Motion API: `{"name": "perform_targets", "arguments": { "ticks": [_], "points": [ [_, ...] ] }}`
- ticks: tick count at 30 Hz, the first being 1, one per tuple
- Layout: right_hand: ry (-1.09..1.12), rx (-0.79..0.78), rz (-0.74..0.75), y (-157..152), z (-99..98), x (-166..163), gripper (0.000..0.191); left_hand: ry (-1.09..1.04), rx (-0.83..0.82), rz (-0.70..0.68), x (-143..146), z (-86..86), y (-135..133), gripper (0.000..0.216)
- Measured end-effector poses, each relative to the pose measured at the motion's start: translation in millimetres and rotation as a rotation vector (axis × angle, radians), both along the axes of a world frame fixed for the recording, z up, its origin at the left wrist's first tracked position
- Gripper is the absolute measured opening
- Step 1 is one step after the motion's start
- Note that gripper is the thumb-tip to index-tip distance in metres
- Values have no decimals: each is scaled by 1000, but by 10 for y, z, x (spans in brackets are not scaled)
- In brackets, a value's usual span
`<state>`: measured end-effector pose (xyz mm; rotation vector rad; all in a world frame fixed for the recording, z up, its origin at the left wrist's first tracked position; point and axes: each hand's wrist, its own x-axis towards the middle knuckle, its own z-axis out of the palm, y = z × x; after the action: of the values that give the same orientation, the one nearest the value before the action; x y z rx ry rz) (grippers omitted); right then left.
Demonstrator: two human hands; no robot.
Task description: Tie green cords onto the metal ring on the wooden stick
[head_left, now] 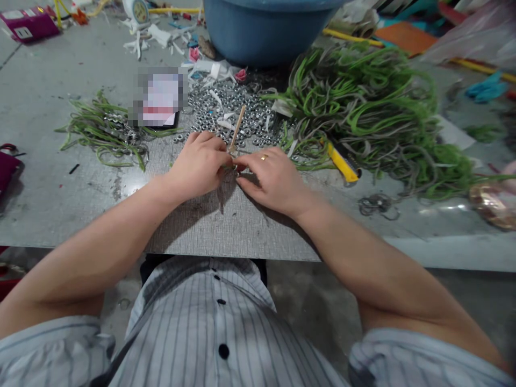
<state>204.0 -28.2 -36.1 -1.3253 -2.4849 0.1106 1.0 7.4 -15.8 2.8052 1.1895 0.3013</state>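
Note:
My left hand (203,161) and my right hand (274,174) meet fingertip to fingertip just above the table, near its front edge. Both are closed in a pinch. A short bit of green cord shows at the left fingertips, mostly hidden by the fingers. Between the two hands is a small shiny metal ring (237,171), at the right thumb and forefinger; its exact shape is blurred. Right behind the fingers a thin wooden stick (238,126) slants upward, its lower end close to them. Beyond lies a spread of small silver metal pieces (250,115).
A large heap of green and grey cords (363,102) lies right, with a yellow-and-black object (342,162) before it. Left are a smaller cord bundle with metal parts (116,129) and a blurred-out flat item (161,99). A blue basin (270,32) stands behind. Dark rings (378,205) lie right.

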Motion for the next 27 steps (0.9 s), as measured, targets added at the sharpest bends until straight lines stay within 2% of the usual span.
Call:
{"name": "perform_targets", "arguments": {
  "ticks": [6, 16, 27],
  "points": [
    [-19, 83, 54, -2, -64, -2, 37, 65, -11, 10, 11, -25, 15, 31],
    [-13, 50, 41, 15, -71, 4, 36, 21, 73, -48, -37, -109, 50, 31],
    [135, 64, 70, 52, -104, 47, 31, 121, -27, 24, 36, 16, -14, 35]
  ]
}}
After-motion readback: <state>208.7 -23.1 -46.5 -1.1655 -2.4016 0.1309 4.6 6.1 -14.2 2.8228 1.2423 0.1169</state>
